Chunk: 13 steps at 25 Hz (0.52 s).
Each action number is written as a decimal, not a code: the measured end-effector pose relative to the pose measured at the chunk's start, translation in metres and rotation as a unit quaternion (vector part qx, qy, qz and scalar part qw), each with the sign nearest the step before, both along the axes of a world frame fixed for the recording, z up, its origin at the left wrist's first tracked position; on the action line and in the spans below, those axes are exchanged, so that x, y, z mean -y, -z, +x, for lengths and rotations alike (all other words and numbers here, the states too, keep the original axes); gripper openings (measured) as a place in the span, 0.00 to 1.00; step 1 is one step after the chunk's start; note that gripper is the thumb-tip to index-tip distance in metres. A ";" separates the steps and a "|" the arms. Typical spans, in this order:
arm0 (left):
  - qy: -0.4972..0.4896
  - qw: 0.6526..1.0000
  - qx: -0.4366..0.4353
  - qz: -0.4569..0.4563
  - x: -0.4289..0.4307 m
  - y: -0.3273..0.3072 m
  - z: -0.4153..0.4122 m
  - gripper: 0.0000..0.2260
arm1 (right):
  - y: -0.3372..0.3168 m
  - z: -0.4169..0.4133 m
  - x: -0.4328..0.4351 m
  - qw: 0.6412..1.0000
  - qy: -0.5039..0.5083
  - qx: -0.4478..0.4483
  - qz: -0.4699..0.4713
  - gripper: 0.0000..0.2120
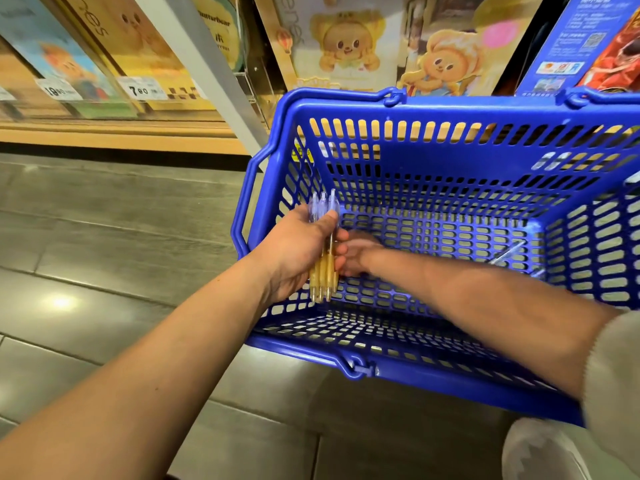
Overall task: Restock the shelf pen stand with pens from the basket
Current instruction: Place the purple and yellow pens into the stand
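Left hand point(294, 251) fingers point(341, 252) curl round the pens point(323, 275) over the basket point(450, 112)

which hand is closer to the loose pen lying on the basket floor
Right. The right hand is down inside the basket, left of the loose pen. The left hand is farther left, by the basket's left wall, gripping a bunch of pens.

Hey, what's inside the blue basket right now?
On the basket floor, a loose clear pen lies near the right wall. The right hand reaches in; whatever it touches is hidden behind the left hand gripping a pen bundle.
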<state>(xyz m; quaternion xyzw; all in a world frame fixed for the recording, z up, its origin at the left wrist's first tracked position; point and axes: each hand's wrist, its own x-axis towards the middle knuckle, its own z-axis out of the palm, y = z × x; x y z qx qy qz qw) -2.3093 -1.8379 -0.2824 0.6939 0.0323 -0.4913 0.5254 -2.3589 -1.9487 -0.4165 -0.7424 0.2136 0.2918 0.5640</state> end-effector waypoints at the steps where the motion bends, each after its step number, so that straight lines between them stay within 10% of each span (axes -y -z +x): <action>1: -0.003 1.000 -0.001 0.000 -0.001 0.002 0.001 0.16 | -0.001 -0.003 0.005 1.000 0.020 0.009 0.011 0.07; 13: 0.021 1.000 0.005 0.006 0.045 0.011 -0.032 0.08 | -0.058 -0.079 0.046 0.956 0.234 0.175 0.011 0.06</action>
